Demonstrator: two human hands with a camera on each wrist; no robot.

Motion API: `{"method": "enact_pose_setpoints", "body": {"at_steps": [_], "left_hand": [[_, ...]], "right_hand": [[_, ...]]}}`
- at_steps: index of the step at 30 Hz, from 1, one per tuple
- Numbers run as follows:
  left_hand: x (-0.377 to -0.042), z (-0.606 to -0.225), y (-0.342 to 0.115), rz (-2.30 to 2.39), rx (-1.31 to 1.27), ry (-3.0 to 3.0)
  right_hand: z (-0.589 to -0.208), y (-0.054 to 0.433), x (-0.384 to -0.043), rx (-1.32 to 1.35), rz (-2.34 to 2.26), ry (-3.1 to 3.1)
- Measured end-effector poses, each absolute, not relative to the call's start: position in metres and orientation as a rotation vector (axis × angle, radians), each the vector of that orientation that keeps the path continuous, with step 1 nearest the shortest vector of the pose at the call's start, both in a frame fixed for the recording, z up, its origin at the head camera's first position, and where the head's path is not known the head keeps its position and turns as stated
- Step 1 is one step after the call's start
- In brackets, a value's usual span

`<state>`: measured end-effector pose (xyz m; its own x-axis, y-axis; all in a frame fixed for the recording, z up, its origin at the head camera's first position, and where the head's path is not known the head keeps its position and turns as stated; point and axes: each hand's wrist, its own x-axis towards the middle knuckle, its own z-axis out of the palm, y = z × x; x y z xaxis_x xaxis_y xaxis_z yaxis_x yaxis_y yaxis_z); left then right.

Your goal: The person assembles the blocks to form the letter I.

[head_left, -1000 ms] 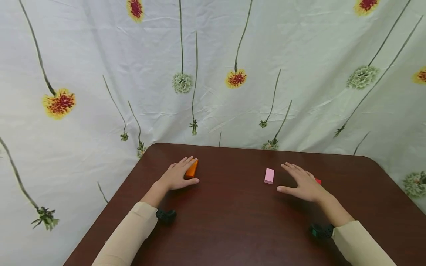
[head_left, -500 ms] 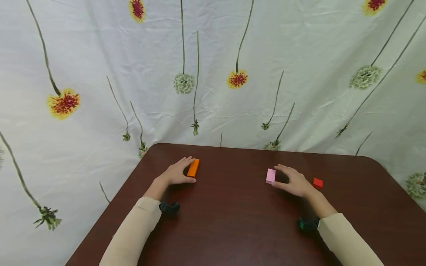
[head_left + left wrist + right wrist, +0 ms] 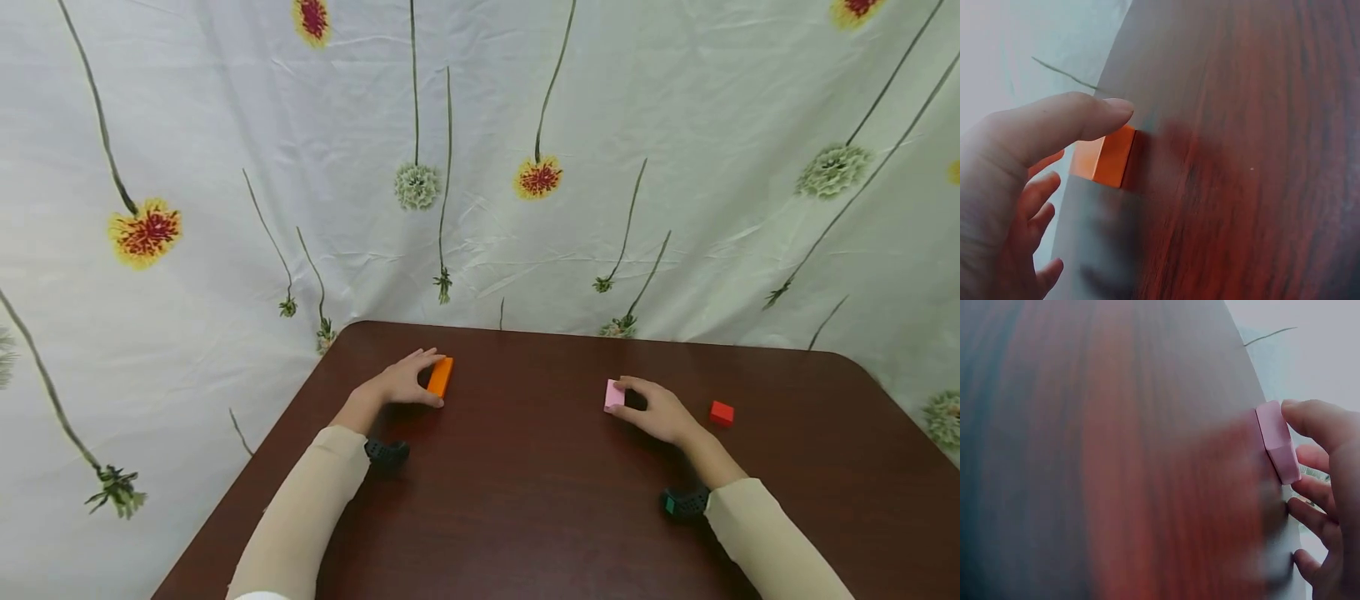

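On the dark wooden table, an orange block (image 3: 441, 377) lies near the far left. My left hand (image 3: 397, 382) spans it lengthwise, index finger at its far end and thumb (image 3: 1094, 115) at its near end. The other left fingers curl loosely beside it in the left wrist view. To the right, a small pink block (image 3: 613, 395) sits between the thumb and index finger of my right hand (image 3: 660, 412), which pinch it by its ends. Seen from the right wrist, the thumb tip meets an edge of the pink block (image 3: 1277, 437).
A red block (image 3: 722, 413) rests on the table (image 3: 517, 483), right of my right hand. Behind the far table edge hangs a pale cloth (image 3: 480, 233) printed with flowers. Each wrist wears a dark strapped device, the left device (image 3: 386, 452) and the right device (image 3: 684, 503).
My right hand has moved left from near the red block, uncovering it, and closed its thumb and index finger on the pink block. My left fingers have drawn in around the orange block's ends.
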<state>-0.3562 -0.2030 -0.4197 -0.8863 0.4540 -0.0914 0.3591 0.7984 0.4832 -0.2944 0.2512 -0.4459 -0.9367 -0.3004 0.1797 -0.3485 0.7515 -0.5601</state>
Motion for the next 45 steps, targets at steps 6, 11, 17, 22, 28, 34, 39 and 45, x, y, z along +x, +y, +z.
{"method": "enact_pose_setpoints", "body": {"at_steps": [6, 11, 17, 22, 28, 34, 39, 45], "left_hand": [[-0.364, -0.421, -0.203, 0.733, 0.618, 2.743], [-0.369, -0.422, -0.202, 0.671, 0.575, 2.762], [-0.373, -0.425, -0.202, 0.687, 0.564, 2.747], [-0.374, -0.427, -0.202, 0.752, 0.576, 2.740], [-0.375, -0.429, -0.202, 0.815, 0.597, 2.734], [-0.375, -0.430, -0.203, 0.884, 0.590, 2.709], [-0.376, -0.431, -0.204, 0.938, 0.569, 2.686], [-0.374, -0.431, -0.207, 0.987, 0.562, 2.671]], "right_hand": [[-0.449, 0.253, -0.294, 0.456, 1.030, -2.858], [-0.451, 0.253, -0.296, 0.446, 1.058, -2.841], [-0.453, 0.251, -0.296, 0.440, 1.062, -2.829], [-0.454, 0.249, -0.295, 0.416, 1.063, -2.820], [-0.454, 0.247, -0.294, 0.393, 1.056, -2.819], [-0.456, 0.247, -0.295, 0.360, 1.054, -2.810], [-0.460, 0.247, -0.296, 0.332, 1.056, -2.796], [-0.461, 0.246, -0.296, 0.333, 1.059, -2.783]]}}
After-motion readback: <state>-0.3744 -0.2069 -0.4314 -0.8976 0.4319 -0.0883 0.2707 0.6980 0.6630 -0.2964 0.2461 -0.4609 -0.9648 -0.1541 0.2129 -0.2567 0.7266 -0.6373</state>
